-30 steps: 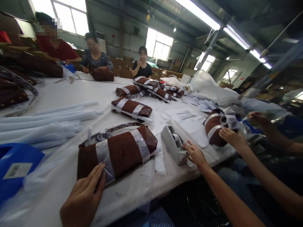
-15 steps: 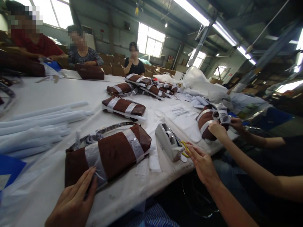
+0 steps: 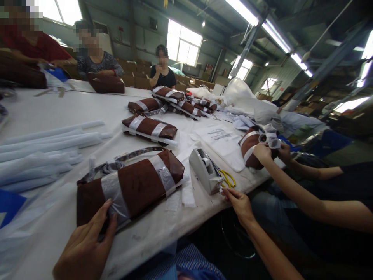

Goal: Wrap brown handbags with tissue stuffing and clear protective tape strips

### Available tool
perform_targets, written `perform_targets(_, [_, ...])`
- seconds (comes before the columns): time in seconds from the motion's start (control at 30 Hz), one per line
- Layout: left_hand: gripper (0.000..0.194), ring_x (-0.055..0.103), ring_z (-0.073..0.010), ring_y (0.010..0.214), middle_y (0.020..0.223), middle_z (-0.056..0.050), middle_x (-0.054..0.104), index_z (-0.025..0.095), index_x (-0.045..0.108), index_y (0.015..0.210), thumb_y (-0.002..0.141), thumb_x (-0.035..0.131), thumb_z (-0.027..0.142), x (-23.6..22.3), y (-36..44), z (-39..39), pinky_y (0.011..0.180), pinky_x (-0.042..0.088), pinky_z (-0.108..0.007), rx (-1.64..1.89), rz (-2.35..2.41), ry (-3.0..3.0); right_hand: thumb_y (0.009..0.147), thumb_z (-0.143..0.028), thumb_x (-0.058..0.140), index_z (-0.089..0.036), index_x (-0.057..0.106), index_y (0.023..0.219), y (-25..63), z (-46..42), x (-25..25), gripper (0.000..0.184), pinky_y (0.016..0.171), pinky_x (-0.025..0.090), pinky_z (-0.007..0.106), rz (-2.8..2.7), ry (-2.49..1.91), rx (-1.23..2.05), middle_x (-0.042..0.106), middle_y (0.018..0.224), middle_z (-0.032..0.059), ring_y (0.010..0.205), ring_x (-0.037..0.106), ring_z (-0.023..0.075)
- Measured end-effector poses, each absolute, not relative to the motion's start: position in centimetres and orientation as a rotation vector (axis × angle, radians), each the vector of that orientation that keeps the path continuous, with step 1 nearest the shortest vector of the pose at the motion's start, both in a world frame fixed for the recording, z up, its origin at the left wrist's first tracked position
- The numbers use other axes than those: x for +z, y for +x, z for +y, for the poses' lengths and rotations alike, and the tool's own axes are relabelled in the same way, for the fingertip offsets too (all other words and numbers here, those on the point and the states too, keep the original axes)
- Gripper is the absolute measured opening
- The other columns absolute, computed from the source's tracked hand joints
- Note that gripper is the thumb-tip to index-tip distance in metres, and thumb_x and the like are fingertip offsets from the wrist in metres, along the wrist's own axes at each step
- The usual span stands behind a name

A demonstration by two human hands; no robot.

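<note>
A brown handbag with pale plastic strips wrapped around it lies in front of me, its strap along the far side. At its near left edge my left hand grips the bag by one wrapped strip, thumb below and fingers on top. My right hand is at the front end of a grey tape dispenser, thumb and finger pinched on what looks like the end of the tape. Yellow-handled scissors lie against the dispenser, just beyond my right fingertips.
Another wrapped bag and a pile of them lie farther back. White rolled sheets are on the left. At right, a co-worker's hands handle a bag. Several people sit across the white table.
My right hand has drawn back from beside the scissors' handles to the dispenser's front end, its fingers now pinched. My left hand stays on the handbag. The view has shifted slightly.
</note>
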State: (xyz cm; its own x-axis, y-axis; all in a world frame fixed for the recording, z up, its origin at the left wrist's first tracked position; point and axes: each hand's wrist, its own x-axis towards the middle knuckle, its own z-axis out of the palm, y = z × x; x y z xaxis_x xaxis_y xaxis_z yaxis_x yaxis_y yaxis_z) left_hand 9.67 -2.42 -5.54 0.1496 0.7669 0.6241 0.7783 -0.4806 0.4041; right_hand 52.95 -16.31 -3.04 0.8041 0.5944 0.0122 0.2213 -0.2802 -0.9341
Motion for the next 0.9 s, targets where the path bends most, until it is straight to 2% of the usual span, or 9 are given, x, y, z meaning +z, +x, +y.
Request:
perform_targets(0.1, [0.056, 0.065, -0.0254, 0.079, 0.1, -0.006, 0.074, 0.03, 0.044, 0.148, 0.094, 0.06, 0.034, -5.7, 9.8, -2.4, 0.067, 0.047, -0.035, -1.024, -1.663, -2.205, 0.079, -0.043, 0.075, -0.023, 0.08, 0.089, 53.2, -17.5, -1.2, 0.022, 0.078, 0.058, 0.035, -1.029, -1.914, 0.249, 0.076, 0.086, 0.0047, 0.076, 0.07, 0.0219])
perform_targets(0.17, [0.057, 0.066, -0.0239, 0.076, 0.091, -0.004, 0.073, 0.03, 0.044, 0.148, 0.094, 0.061, 0.035, -5.7, 9.8, -2.3, 0.065, 0.047, -0.033, -1.027, -1.663, -2.184, 0.09, -0.034, 0.065, -0.027, 0.079, 0.098, 52.6, -17.4, 1.0, 0.017, 0.083, 0.057, 0.034, -1.475, -1.833, 0.094, 0.076, 0.094, 0.0039, 0.087, 0.071, 0.0211])
perform_targets(0.27, [0.057, 0.067, -0.021, 0.076, 0.09, -0.002, 0.074, 0.03, 0.044, 0.148, 0.093, 0.062, 0.036, -5.5, 10.0, -2.2, 0.069, 0.048, -0.031, -1.086, -1.657, -2.185, 0.096, -0.02, 0.057, -0.029, 0.075, 0.11, 50.6, -15.4, 4.9, 0.025, 0.081, 0.056, 0.031, -1.998, -1.596, -0.055, 0.076, 0.095, 0.0031, 0.087, 0.07, 0.0175])
perform_targets(0.37, [0.058, 0.068, -0.0182, 0.076, 0.09, -0.001, 0.074, 0.028, 0.044, 0.147, 0.093, 0.062, 0.038, -5.1, 10.3, -2.4, 0.069, 0.049, -0.028, -1.12, -1.71, -2.181, 0.096, -0.015, 0.055, -0.027, 0.072, 0.113, 47.3, -11.7, 7.7, 0.027, 0.076, 0.055, 0.029, -2.305, -1.347, -0.043, 0.076, 0.094, 0.0031, 0.082, 0.068, 0.0154])
perform_targets(0.5, [0.062, 0.068, -0.0139, 0.072, 0.09, 0.001, 0.075, 0.025, 0.041, 0.149, 0.093, 0.062, 0.04, -4.8, 10.6, -2.7, 0.066, 0.049, -0.023, -1.191, -1.842, -2.165, 0.095, -0.017, 0.057, -0.024, 0.072, 0.104, 41.4, -6.0, 8.9, 0.019, 0.07, 0.052, 0.026, -2.544, -1.029, 0.12, 0.074, 0.087, 0.0019, 0.074, 0.066, 0.0133])
perform_targets(0.6, [0.065, 0.068, -0.0117, 0.076, 0.1, 0.002, 0.076, 0.026, 0.036, 0.151, 0.093, 0.062, 0.037, -4.8, 10.7, -2.8, 0.071, 0.052, -0.021, -1.271, -1.875, -2.221, 0.095, -0.028, 0.059, -0.024, 0.071, 0.096, 36.8, -1.5, 8.9, 0.013, 0.07, 0.05, 0.025, -2.653, -0.867, 0.336, 0.072, 0.083, 0.0013, 0.075, 0.066, 0.0129])
perform_targets(0.67, [0.066, 0.068, -0.0116, 0.077, 0.103, 0.002, 0.076, 0.025, 0.034, 0.152, 0.093, 0.062, 0.035, -4.9, 10.7, -2.7, 0.072, 0.053, -0.021, -1.301, -1.882, -2.229, 0.095, -0.035, 0.059, -0.024, 0.071, 0.091, 34.0, 1.5, 8.9, 0.017, 0.071, 0.049, 0.025, -2.736, -0.786, 0.422, 0.07, 0.081, 0.001, 0.076, 0.065, 0.013])
perform_targets(0.77, [0.067, 0.069, -0.0119, 0.076, 0.101, 0.001, 0.076, 0.024, 0.032, 0.153, 0.093, 0.062, 0.033, -4.9, 10.7, -2.8, 0.072, 0.054, -0.021, -1.321, -1.897, -2.22, 0.093, -0.039, 0.062, -0.023, 0.071, 0.084, 30.4, 5.9, 8.9, 0.021, 0.067, 0.044, 0.024, -2.905, -0.691, 0.395, 0.069, 0.079, 0.0001, 0.076, 0.064, 0.0136])
perform_targets(0.9, [0.072, 0.068, -0.0125, 0.072, 0.096, 0.0, 0.076, 0.024, 0.027, 0.155, 0.093, 0.063, 0.031, -4.9, 10.8, -2.8, 0.072, 0.055, -0.022, -1.372, -1.908, -2.207, 0.087, -0.035, 0.067, -0.022, 0.071, 0.075, 26.8, 9.9, 8.9, 0.018, 0.058, 0.035, 0.025, -3.154, -0.666, 0.231, 0.071, 0.076, -0.0003, 0.07, 0.062, 0.0143])
